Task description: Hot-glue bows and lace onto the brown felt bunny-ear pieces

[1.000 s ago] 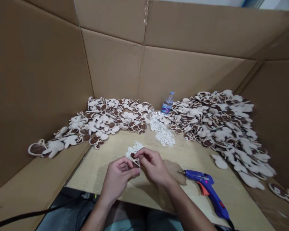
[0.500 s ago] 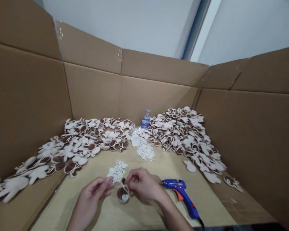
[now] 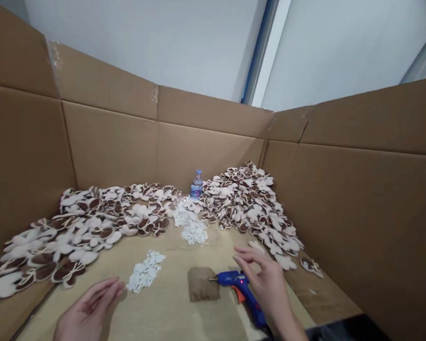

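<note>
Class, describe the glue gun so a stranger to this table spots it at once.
Inside the cardboard walls, find the pale tabletop and, on it, a squarish brown pad. The glue gun lies at the pad's right, its nozzle over the pad's edge, beside the right hand. Its blue body and orange trigger set it apart from the pad and white pieces.

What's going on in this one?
A person's two bare hands are over a table. The left hand, fingertips together, is beside small white pieces; whether it holds one is unclear. The right hand, fingers parted with nothing visible in them, is by a blue glue gun, its tip at a brown pad. Heaps of brown-and-white cutouts and a bottle are farther back.
</note>
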### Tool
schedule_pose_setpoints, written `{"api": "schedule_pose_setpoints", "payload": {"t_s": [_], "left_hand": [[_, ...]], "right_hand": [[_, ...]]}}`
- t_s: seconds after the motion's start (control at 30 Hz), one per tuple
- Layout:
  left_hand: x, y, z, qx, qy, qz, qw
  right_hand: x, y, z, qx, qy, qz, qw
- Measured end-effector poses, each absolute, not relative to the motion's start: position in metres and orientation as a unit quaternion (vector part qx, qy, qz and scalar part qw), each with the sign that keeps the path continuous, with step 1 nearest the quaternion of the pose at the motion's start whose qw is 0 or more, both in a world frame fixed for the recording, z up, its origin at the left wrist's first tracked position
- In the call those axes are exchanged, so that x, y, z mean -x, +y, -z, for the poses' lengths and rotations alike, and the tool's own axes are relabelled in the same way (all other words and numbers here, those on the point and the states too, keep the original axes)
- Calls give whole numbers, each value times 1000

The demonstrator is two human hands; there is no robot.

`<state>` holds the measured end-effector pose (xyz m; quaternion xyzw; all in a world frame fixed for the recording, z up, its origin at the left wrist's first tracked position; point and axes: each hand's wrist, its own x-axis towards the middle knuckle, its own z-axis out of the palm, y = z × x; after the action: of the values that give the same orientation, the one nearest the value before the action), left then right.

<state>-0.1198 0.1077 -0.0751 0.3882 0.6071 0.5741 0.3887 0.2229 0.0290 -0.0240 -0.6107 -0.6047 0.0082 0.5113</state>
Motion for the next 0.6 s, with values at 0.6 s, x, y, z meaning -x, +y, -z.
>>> {"api": "schedule_pose_setpoints", "payload": {"t_s": [0.6], "left_hand": [[94, 187, 31, -651, 580, -452, 189]], "right_hand": [[-253, -5, 59, 733, -596, -94, 315]]}}
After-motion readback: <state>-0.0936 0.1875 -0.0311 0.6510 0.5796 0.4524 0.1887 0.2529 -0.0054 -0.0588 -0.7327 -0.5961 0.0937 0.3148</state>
